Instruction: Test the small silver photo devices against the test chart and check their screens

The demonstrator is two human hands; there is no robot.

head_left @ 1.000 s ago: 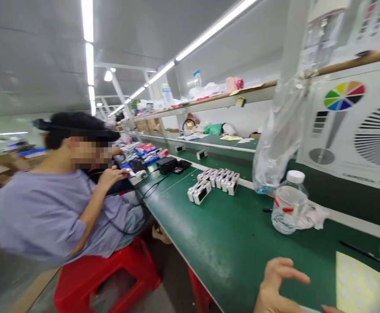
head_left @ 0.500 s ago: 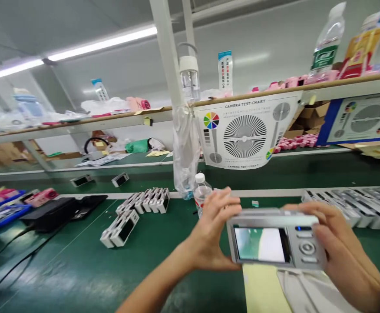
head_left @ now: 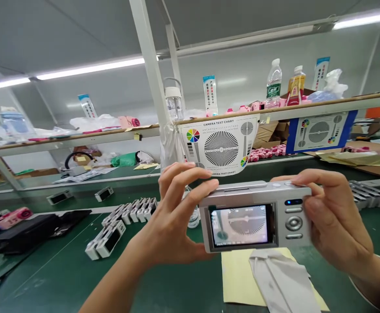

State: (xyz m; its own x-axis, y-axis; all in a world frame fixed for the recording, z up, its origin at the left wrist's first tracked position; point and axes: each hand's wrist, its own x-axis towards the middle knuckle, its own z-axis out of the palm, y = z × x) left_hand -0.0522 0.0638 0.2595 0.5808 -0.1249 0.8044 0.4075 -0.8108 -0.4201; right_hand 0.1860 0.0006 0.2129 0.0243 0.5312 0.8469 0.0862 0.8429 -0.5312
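Observation:
A silver digital camera (head_left: 284, 226) is held up between my two hands, its lit screen facing me and showing part of a radial test pattern. My left hand (head_left: 166, 221) grips its left end, thumb below and fingers along the top corner. Around the right end closes my right hand (head_left: 336, 217), with a finger on top near the shutter button and the thumb on the back by a blue light. Behind the camera hangs a white camera test chart (head_left: 221, 148), taped to the shelf edge.
White cameras (head_left: 108, 241) stand in rows on the green bench (head_left: 59, 278) at left, and more silver cameras (head_left: 370, 195) at right. Yellow paper (head_left: 237, 278) and a grey cloth (head_left: 281, 282) lie below my hands. A black case (head_left: 30, 232) sits far left.
The camera in my hands has moved left and up in view, before the test chart. Its screen has gone from a blurred green and white picture to the chart's pattern.

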